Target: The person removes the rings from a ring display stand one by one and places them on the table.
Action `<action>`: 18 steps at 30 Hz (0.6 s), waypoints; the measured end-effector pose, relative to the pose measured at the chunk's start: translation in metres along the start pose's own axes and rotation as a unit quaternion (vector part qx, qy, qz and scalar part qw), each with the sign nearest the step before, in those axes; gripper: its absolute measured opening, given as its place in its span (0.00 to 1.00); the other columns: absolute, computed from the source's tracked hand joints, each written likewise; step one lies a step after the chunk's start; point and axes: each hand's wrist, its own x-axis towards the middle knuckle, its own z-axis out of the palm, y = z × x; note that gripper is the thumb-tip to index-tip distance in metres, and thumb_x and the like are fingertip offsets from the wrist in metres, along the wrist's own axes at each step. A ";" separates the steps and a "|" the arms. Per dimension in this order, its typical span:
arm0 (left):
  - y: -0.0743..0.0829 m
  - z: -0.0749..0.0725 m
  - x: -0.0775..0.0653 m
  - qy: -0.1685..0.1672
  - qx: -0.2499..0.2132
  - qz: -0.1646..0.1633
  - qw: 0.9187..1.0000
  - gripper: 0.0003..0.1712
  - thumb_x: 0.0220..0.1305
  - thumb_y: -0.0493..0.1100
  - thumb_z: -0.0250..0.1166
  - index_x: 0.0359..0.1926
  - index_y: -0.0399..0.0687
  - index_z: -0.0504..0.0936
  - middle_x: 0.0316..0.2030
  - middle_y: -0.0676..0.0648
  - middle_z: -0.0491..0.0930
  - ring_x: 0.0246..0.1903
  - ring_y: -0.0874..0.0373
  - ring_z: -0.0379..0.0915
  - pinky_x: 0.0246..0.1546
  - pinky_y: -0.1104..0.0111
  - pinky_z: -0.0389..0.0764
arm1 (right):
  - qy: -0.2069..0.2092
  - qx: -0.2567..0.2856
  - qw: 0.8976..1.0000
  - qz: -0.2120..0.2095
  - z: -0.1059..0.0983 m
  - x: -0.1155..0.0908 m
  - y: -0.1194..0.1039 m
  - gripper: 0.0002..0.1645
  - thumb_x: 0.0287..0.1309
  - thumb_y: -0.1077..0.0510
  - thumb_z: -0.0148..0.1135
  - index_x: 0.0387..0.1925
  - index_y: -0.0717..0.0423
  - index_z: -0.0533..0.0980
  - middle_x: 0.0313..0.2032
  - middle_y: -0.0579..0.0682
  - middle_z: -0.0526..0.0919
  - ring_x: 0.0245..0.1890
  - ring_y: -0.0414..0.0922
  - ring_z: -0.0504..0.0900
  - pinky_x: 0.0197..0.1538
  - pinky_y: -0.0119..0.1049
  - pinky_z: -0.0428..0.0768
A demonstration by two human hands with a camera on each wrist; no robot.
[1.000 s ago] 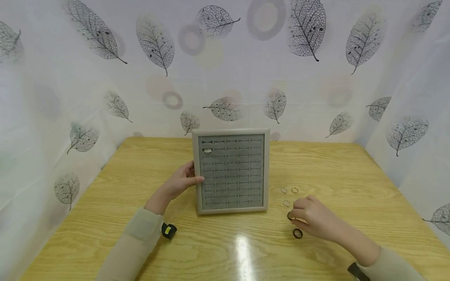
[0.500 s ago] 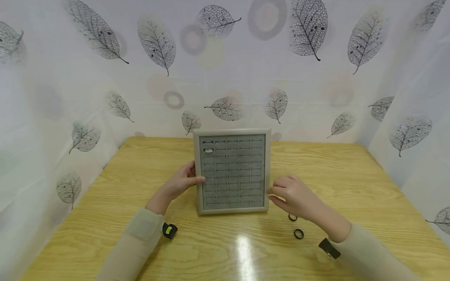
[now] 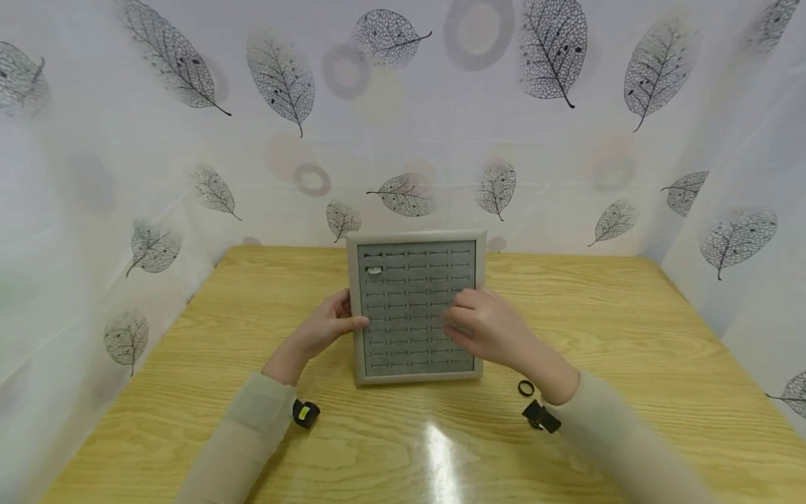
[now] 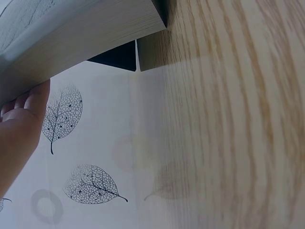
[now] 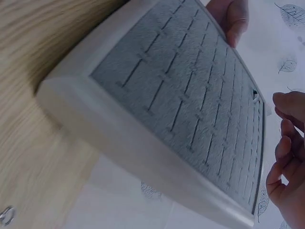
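Observation:
A grey slotted ring display board [image 3: 409, 301] in a pale frame stands on the table. My left hand [image 3: 324, 325] grips its left edge, thumb on the front and fingers behind. A silver ring [image 5: 256, 97] sits in a left-hand slot, second row from the top. My right hand [image 3: 488, 329] is over the right half of the slots, thumb and fingertips drawn together. In the right wrist view, the right hand's curled fingers [image 5: 281, 148] show beside the board; I cannot tell what is between the fingertips.
A dark ring [image 3: 520, 386] lies on the wooden table [image 3: 378, 448] right of the board. Another is partly covered by the black wrist strap [image 3: 543, 417]. Loose silver [image 5: 13, 213] shows low in the right wrist view. Leaf-patterned sheets [image 3: 403, 140] surround the table.
My right hand has moved left and up from the loose rings to the front of the board. The left hand keeps its grip, and the board has stayed in place.

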 end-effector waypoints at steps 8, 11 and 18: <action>-0.001 0.000 -0.001 0.007 0.004 -0.006 1.000 0.38 0.57 0.38 0.61 0.64 0.37 0.52 0.54 0.36 0.65 0.50 0.49 0.66 0.48 0.61 0.70 | 0.044 0.025 0.999 -0.002 0.014 0.029 0.000 0.11 0.33 0.65 0.70 0.26 0.58 0.79 0.21 0.46 0.71 0.22 0.42 0.67 0.25 0.34 0.60; -0.001 0.001 -0.001 0.007 0.002 -0.005 1.000 0.38 0.56 0.38 0.61 0.64 0.36 0.52 0.54 0.35 0.65 0.50 0.49 0.66 0.48 0.61 0.70 | 0.060 0.023 0.998 -0.002 0.018 0.039 0.000 0.12 0.34 0.64 0.71 0.27 0.57 0.79 0.22 0.46 0.72 0.24 0.43 0.69 0.26 0.35 0.63; 0.000 0.000 -0.001 0.003 0.002 -0.003 1.000 0.37 0.57 0.39 0.61 0.64 0.37 0.52 0.54 0.36 0.65 0.49 0.50 0.67 0.47 0.61 0.71 | 0.082 -0.009 0.997 0.015 0.028 0.059 0.002 0.08 0.37 0.65 0.69 0.26 0.57 0.79 0.23 0.47 0.74 0.25 0.43 0.71 0.29 0.37 0.65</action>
